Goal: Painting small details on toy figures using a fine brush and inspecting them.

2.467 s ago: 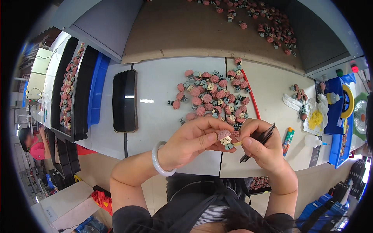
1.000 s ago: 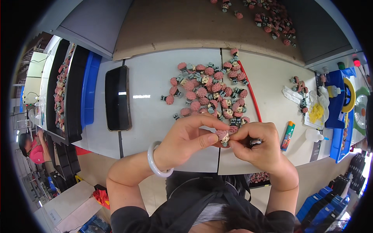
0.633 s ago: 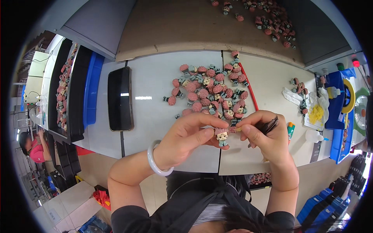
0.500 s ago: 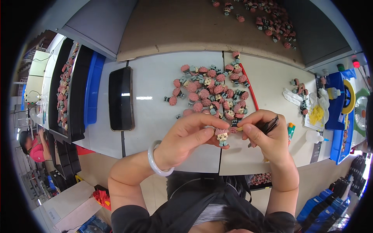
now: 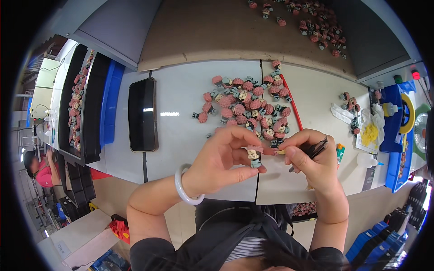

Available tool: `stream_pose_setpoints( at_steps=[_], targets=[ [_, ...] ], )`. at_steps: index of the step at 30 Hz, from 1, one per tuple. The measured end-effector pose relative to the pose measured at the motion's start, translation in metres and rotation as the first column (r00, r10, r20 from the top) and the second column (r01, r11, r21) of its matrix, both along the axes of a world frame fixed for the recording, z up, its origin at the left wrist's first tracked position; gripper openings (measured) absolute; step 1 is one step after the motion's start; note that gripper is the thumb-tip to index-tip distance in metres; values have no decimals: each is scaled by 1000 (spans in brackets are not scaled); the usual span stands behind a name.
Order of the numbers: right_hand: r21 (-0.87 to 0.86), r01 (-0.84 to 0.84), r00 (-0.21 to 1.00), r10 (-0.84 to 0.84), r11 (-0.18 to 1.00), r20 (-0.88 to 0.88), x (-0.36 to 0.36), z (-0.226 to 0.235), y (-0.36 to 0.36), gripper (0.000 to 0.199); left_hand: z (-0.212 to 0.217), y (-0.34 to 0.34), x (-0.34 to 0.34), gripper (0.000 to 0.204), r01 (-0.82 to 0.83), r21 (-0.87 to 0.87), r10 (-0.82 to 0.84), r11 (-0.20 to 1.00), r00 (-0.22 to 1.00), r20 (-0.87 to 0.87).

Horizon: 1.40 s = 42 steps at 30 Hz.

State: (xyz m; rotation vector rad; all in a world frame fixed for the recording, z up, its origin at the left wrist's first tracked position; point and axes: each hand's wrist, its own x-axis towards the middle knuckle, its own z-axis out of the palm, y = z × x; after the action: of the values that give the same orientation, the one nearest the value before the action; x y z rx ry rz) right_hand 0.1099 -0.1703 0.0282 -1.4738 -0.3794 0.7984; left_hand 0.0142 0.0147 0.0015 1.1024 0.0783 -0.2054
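A: Far left of the table (image 5: 181, 149)?
B: Black trays (image 5: 83, 106) of small figures, a blue tray (image 5: 110, 106) beside them, then a dark phone (image 5: 143, 114) lying flat.

A: Centre?
B: A pile of pink-haired figures (image 5: 246, 101), loose on the table, just beyond the hands. A red stick (image 5: 293, 104) runs along its right edge.

A: Left hand (image 5: 221, 160)?
B: Fingers pinched closed on one small figure (image 5: 254, 156), held up above the near table edge. White bangle (image 5: 184, 185) at the wrist.

A: Right hand (image 5: 312, 160)?
B: Closed around a dark pen-like tool (image 5: 312, 150), its tip brought close to the held figure.

A: Far right?
B: A few more figures (image 5: 350, 106), white and yellow scraps, small bottles, blue bins (image 5: 395, 124).

A: Progress?
B: One figure in work; judging by the pile, many remain. Which ones are finished, cannot tell.
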Motion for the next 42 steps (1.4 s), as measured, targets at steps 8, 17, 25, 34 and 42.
stream_pose_setpoints(
  at_steps=[8, 17, 25, 34, 42],
  targets=[
    [21, 22, 999, -23, 1000, 25, 0, 2, -2, 11, -3, -3, 3, 34, 73, -94, -59, 993, 988, 142],
    [45, 39, 999, -40, 998, 6, -1, 4, -2, 12, 6, -2, 4, 39, 128, -135, -108, 983, 983, 145],
    [49, 30, 999, -31, 998, 16, -2, 5, -4, 12, 3, 0, 3, 40, 174, -166, -146, 971, 975, 170],
    [49, 53, 994, -58, 997, 96, -5, 1, -4, 14, 2, -3, 4, 41, 122, -139, -87, 983, 968, 235],
    [32, 26, 988, -30, 999, 150, -5, 3, -4, 12, -5, -2, 3, 46, 44, 17, -47, 999, 956, 288]
  ],
)
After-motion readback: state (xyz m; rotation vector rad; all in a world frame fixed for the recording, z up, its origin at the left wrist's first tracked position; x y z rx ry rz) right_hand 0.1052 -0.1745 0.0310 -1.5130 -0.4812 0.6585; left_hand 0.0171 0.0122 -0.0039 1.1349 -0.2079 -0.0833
